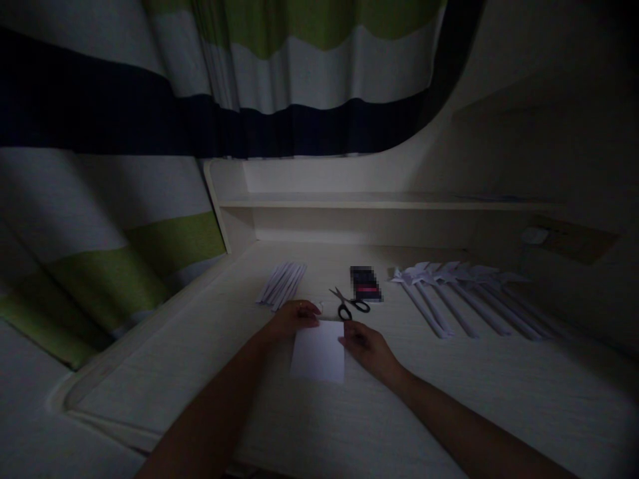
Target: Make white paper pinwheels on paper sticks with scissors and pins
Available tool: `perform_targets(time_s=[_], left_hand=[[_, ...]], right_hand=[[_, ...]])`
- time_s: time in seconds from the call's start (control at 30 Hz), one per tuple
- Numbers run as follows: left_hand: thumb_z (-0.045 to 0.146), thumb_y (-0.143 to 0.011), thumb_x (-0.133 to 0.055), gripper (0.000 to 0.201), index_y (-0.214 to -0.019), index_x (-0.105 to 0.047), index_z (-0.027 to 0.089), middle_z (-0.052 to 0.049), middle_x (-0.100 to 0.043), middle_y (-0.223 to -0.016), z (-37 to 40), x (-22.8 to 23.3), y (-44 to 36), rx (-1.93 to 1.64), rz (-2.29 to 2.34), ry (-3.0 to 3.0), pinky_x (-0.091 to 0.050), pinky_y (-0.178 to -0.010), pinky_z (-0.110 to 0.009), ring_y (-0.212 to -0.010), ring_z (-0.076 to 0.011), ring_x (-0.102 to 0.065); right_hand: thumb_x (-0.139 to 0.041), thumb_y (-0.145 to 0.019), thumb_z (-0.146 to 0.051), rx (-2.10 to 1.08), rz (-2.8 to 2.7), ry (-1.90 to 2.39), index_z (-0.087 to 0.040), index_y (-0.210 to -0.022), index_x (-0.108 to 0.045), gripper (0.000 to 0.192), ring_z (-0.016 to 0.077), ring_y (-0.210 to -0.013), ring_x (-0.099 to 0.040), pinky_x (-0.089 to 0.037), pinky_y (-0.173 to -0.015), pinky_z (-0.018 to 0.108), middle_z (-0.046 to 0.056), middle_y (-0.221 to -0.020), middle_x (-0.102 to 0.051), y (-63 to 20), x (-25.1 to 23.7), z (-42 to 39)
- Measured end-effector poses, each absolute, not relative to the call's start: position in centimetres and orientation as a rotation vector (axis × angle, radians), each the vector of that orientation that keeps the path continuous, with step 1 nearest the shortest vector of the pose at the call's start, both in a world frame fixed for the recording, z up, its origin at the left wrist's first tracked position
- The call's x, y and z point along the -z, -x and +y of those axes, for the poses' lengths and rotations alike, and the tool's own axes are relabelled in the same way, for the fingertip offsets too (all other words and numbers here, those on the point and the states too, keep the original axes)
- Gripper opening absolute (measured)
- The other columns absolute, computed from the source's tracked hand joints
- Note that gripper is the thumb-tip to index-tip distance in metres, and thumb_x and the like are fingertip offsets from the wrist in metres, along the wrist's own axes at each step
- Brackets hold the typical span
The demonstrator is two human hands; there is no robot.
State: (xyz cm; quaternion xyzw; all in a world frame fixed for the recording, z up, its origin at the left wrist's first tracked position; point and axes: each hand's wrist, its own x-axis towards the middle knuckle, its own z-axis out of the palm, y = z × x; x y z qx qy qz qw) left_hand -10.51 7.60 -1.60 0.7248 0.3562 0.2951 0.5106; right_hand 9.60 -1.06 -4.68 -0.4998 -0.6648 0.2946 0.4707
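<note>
Dim light falls on a pale worktop (449, 399) below a striped curtain (150, 100), where a white paper sheet (318, 356) lies flat, nearly square, its slightly longer side running away from the person. Left hand (292, 319) presses fingers down on the far left corner; right hand (367, 347) pinches the right edge. Uneven pressure could skew the sheet. Scissors (349, 305) lie just beyond, folded paper pieces (459, 299) to the right.

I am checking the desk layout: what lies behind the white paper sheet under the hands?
Behind the white paper sheet lie black-handled scissors and a blurred dark object. The left hand and right hand cover its far corners.
</note>
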Motion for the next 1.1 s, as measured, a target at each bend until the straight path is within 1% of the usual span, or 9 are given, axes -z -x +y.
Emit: perform_targets(time_s=[0.1, 0.17, 0.3, 0.4, 0.47, 0.6, 0.8, 0.97, 1.1], left_hand=[[0.025, -0.054, -0.069, 0.03, -0.081, -0.06, 0.014, 0.001, -0.058, -0.065, 7.4, 1.5, 10.3, -0.746, 0.843, -1.686, -0.038, -0.057, -0.021, -0.059, -0.0097, -0.053], [0.025, -0.053, -0.07, 0.031, -0.081, -0.06, 0.014, 0.001, -0.058, -0.066, 7.3, 1.3, 10.2, -0.759, 0.836, -1.665, -0.038, -0.057, -0.022, -0.06, -0.01, -0.053], [0.027, -0.056, -0.069, 0.027, -0.079, -0.061, 0.014, -0.001, -0.06, -0.069, 6.7, 0.6, 10.0, -0.801, 0.827, -1.635, -0.038, -0.061, -0.023, -0.064, -0.0112, -0.054], [0.031, -0.063, -0.064, 0.024, -0.078, -0.062, 0.013, -0.002, -0.061, -0.072, 6.4, -0.1, 10.2, -0.856, 0.827, -1.567, -0.039, -0.064, -0.024, -0.066, -0.0111, -0.053], [0.032, -0.063, -0.064, 0.026, -0.081, -0.061, 0.012, -0.003, -0.06, -0.074, 6.3, -0.3, 10.4, -0.879, 0.769, -1.46, -0.04, -0.065, -0.025, -0.066, -0.0115, -0.054], [0.029, -0.059, -0.069, 0.036, -0.089, -0.059, 0.012, -0.006, -0.061, -0.081, 6.2, -0.2, 10.8, -0.863, 0.604, -1.285, -0.041, -0.068, -0.029, -0.07, -0.0148, -0.056], [0.026, -0.059, -0.069, 0.035, -0.089, -0.059, 0.01, -0.008, -0.061, -0.085, 6.2, 0.1, 10.7, -0.823, 0.575, -1.24, -0.041, -0.07, -0.031, -0.071, -0.0152, -0.057], [0.025, -0.06, -0.068, 0.034, -0.089, -0.059, 0.01, -0.008, -0.061, -0.083, 6.2, -0.1, 10.6, -0.821, 0.619, -1.269, -0.041, -0.068, -0.029, -0.071, -0.0151, -0.056], [0.023, -0.06, -0.067, 0.039, -0.096, -0.057, 0.013, -0.005, -0.058, -0.082, 5.9, -0.7, 10.6, -0.819, 0.617, -1.289, -0.041, -0.066, -0.027, -0.07, -0.0136, -0.054]], right_hand=[[-0.056, -0.07, -0.037, -0.863, -1.595, 1.202, -0.015, -0.069, -0.063, 0.023, 0.0172, -0.071, -0.055, -0.044, -0.067, 0.028, 0.003, -0.072, -0.06, -9.5, 3.7, -1.4], [-0.056, -0.069, -0.039, -0.953, -1.588, 1.169, -0.015, -0.063, -0.063, 0.026, 0.0168, -0.069, -0.055, -0.043, -0.065, 0.027, 0.003, -0.07, -0.06, -9.5, 3.1, -1.8], [-0.06, -0.067, -0.039, -1.177, -1.437, 1.078, -0.015, -0.068, -0.067, 0.025, 0.017, -0.07, -0.056, -0.042, -0.068, 0.028, 0.003, -0.074, -0.064, -9.5, 2.6, -2.3], [-0.062, -0.066, -0.038, -1.33, -1.23, 0.995, -0.015, -0.072, -0.068, 0.025, 0.0174, -0.067, -0.058, -0.043, -0.067, 0.03, 0.004, -0.07, -0.067, -9.7, 2.8, -2.3], [-0.063, -0.066, -0.036, -1.385, -1.101, 0.927, -0.015, -0.073, -0.068, 0.023, 0.0175, -0.066, -0.059, -0.043, -0.068, 0.03, 0.004, -0.069, -0.068, -9.9, 3.0, -2.1], [-0.065, -0.066, -0.032, -1.42, -0.966, 0.85, -0.015, -0.074, -0.067, 0.019, 0.0175, -0.069, -0.061, -0.043, -0.072, 0.03, 0.005, -0.074, -0.069, -10.2, 3.1, -1.8], [-0.065, -0.066, -0.032, -1.434, -0.991, 0.848, -0.013, -0.076, -0.067, 0.022, 0.0184, -0.07, -0.061, -0.042, -0.076, 0.034, 0.007, -0.075, -0.069, -10.1, 3.1, -1.9], [-0.065, -0.065, -0.034, -1.415, -0.991, 0.862, -0.015, -0.077, -0.067, 0.023, 0.0192, -0.069, -0.062, -0.043, -0.075, 0.034, 0.006, -0.075, -0.069, -10.1, 3.3, -2.0], [-0.065, -0.066, -0.034, -1.397, -1.011, 0.868, -0.014, -0.077, -0.067, 0.023, 0.0193, -0.071, -0.061, -0.043, -0.075, 0.035, 0.007, -0.077, -0.069, -10.1, 3.3, -2.0]])
